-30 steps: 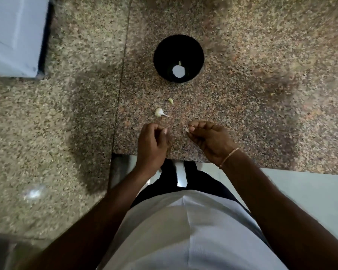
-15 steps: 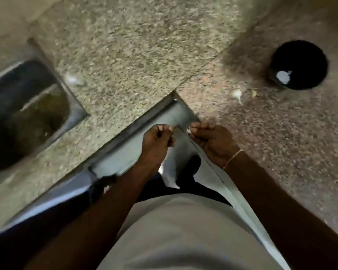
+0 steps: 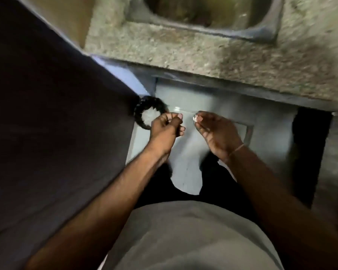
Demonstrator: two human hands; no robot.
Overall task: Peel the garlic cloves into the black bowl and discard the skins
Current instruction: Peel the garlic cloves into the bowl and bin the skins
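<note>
My right hand pinches a small pale garlic clove at its fingertips. My left hand is curled, thumb pressed to the fingers as if pinching a thin scrap of garlic skin, which barely shows. It hangs just right of a round black bin on the floor, which holds something white. Both hands are in front of the grey cabinet door, below the counter's edge. The black bowl is out of view.
A steel sink is set in the speckled stone counter at the top. A large dark panel fills the left side, right against the bin. My white shirt and dark trousers fill the bottom.
The view has swung left, away from the black bowl and loose cloves, toward the sink and floor. The bin has come into view beside my left hand. Both hands keep their pinches.
</note>
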